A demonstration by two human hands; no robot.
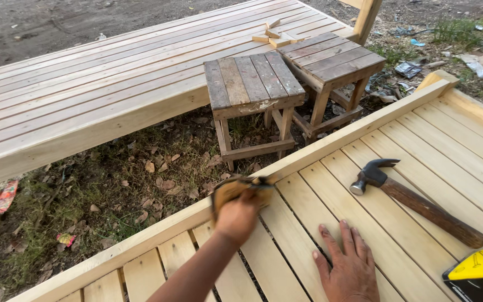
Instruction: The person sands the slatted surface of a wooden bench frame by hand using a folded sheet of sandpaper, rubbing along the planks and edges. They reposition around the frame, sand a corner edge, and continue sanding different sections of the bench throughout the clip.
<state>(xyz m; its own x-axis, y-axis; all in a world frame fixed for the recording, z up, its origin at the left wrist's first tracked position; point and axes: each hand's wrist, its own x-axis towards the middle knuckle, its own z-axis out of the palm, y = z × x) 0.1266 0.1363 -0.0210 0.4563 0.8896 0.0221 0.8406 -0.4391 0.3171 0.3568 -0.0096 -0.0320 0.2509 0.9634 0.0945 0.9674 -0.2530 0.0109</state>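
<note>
The person's left hand [237,215] is clenched on a folded brown sanding sheet [241,189] pressed to the pale slatted wooden platform [331,196] edge (mid-rub, seemingly), the right hand [349,264] flat and released beside it, so steady strokes seem needed.

At the lower right corner of the frame a yellow and black box [481,272] lies on my slatted platform, cut off by the edge. Far left, a flattened red wrapper [6,196] lies in the grass with a smaller red-and-yellow one [66,239] below it. Upper right, crumpled grey and bluish wrappers [408,68] litter the ground.
</note>
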